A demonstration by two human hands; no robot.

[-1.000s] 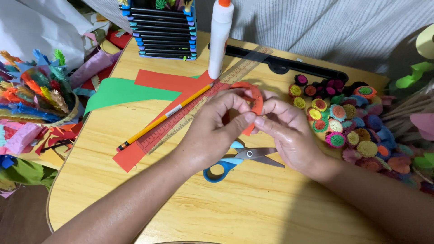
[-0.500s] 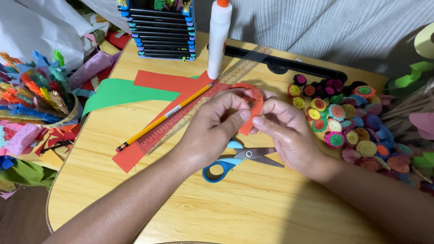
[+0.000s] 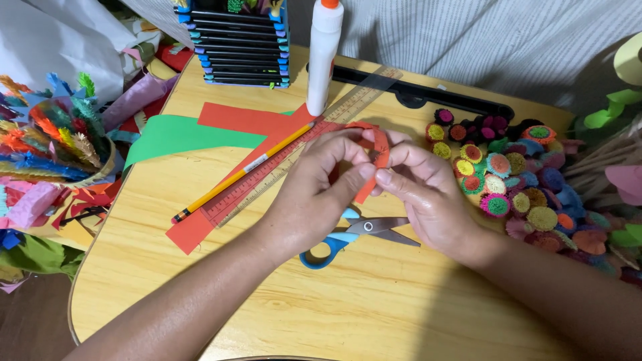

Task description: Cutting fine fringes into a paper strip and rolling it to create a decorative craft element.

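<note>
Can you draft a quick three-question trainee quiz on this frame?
1. True or false: both hands pinch the red paper strip.
2. What lies on the table under the hands? A) scissors B) stapler C) knife
3. What stands upright behind the ruler?

Key:
1. True: left hand and right hand hold it.
2. A, blue-handled scissors.
3. A white glue bottle with an orange cap.

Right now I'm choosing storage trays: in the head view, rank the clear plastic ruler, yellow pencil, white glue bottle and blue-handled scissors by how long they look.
1. Clear plastic ruler
2. Yellow pencil
3. White glue bottle and blue-handled scissors: alike, hands hide part of the scissors.
</note>
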